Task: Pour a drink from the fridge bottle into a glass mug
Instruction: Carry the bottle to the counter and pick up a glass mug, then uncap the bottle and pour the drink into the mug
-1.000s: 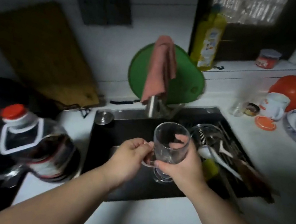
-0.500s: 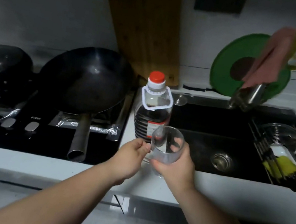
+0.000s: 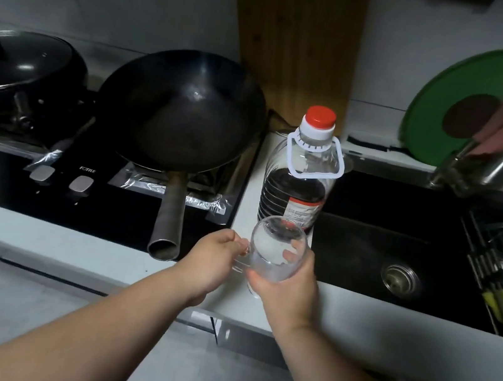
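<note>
Now both hands grip glass mug (image 3: 276, 253), bottle (image 3: 300, 178) just behind

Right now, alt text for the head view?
Left hand grips the handle and right hand the body of an empty glass mug. Behind it stands a red-capped bottle of dark liquid, between a wok and the sink.

"FOTILE" on the black hob (image 3: 108, 212)
</note>
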